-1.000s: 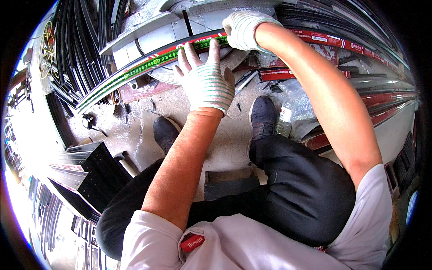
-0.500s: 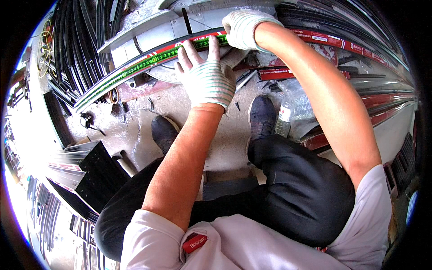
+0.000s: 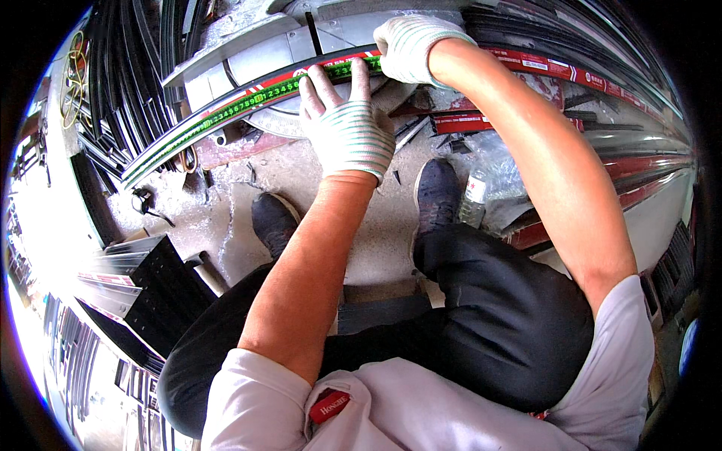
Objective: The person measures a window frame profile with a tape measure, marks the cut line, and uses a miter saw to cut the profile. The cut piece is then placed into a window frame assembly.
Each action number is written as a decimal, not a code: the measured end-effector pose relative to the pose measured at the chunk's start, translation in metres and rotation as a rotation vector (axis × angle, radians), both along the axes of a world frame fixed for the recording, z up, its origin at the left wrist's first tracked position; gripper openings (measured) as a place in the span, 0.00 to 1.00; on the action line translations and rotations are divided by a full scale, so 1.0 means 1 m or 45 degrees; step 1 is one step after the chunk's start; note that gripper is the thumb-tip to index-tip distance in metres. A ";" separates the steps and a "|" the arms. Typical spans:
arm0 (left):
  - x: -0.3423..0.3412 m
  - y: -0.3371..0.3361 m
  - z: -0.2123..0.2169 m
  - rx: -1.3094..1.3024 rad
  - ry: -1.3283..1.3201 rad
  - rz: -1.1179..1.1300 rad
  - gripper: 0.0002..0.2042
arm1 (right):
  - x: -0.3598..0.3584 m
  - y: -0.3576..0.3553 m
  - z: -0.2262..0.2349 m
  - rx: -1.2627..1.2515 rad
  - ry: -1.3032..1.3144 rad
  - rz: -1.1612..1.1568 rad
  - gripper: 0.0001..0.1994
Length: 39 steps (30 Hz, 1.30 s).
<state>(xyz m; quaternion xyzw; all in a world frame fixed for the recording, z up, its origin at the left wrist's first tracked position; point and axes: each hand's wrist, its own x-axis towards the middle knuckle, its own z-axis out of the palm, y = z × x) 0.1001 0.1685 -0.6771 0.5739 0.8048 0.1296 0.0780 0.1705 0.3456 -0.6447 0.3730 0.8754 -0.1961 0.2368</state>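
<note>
A green tape measure blade (image 3: 233,113) is drawn out along a long dark profile (image 3: 534,65) with red protective film, which crosses in front of me. My left hand (image 3: 349,134), in a white glove with green stripes, lies on it with fingers spread, the tips pressing on the blade and profile. Just to its right, my right hand (image 3: 418,49), gloved the same way, is closed at the spot where the blade disappears. The tape's case is hidden within or behind that fist. Beneath the profile is a grey metal machine table (image 3: 282,49) with a rounded scale plate (image 3: 272,122).
Bundled black strips (image 3: 143,52) lie at the far left, and more dark profiles (image 3: 541,30) at the far right. A clear bottle (image 3: 474,198) stands by my right shoe (image 3: 438,192), near crumpled plastic film (image 3: 500,169). Stacked black profiles (image 3: 154,289) are beside my left knee.
Both hands have shifted very slightly to the right and remain on the profile. The blade stays drawn out along it.
</note>
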 end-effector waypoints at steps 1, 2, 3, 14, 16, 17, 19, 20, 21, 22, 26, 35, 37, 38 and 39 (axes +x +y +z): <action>-0.001 -0.001 0.000 0.014 -0.008 0.002 0.42 | -0.002 -0.001 0.003 -0.004 0.002 0.008 0.15; -0.002 -0.001 0.001 0.028 -0.014 0.007 0.42 | -0.003 -0.001 0.005 -0.009 0.006 0.018 0.15; -0.001 -0.001 -0.001 0.062 -0.024 0.002 0.42 | 0.004 0.003 -0.005 0.017 0.047 0.041 0.16; -0.009 -0.003 0.001 0.164 -0.173 0.090 0.42 | 0.004 -0.002 0.000 0.007 0.129 -0.039 0.12; -0.008 -0.003 0.002 0.155 -0.176 0.069 0.43 | 0.007 -0.001 0.000 0.026 0.128 -0.044 0.12; -0.009 -0.002 0.002 0.147 -0.184 0.065 0.43 | 0.011 0.001 -0.004 0.032 0.134 -0.041 0.12; -0.009 -0.003 0.001 0.113 -0.181 0.067 0.43 | 0.011 0.001 -0.005 0.014 0.165 -0.059 0.10; -0.009 -0.003 -0.001 0.128 -0.164 0.078 0.43 | 0.011 0.001 -0.006 0.027 0.187 -0.047 0.10; -0.008 -0.003 0.001 0.107 -0.177 0.080 0.43 | 0.013 0.001 -0.006 0.040 0.204 -0.038 0.10; -0.008 -0.003 0.002 0.086 -0.189 0.082 0.43 | 0.013 0.001 -0.006 0.053 0.221 -0.029 0.09; -0.008 -0.003 -0.002 0.084 -0.204 0.076 0.42 | 0.014 0.001 -0.006 0.028 0.214 -0.038 0.09; -0.009 -0.004 0.002 0.129 -0.274 0.024 0.41 | 0.019 0.002 -0.006 0.027 0.175 -0.058 0.11; -0.012 -0.003 -0.001 0.118 -0.267 0.019 0.41 | 0.016 0.001 -0.001 0.006 0.182 -0.052 0.13; -0.011 -0.003 -0.003 0.113 -0.256 0.013 0.41 | 0.016 0.000 0.004 0.010 0.194 -0.034 0.13; -0.013 -0.007 0.000 0.106 -0.232 0.018 0.41 | 0.012 -0.001 0.005 0.044 0.228 -0.009 0.15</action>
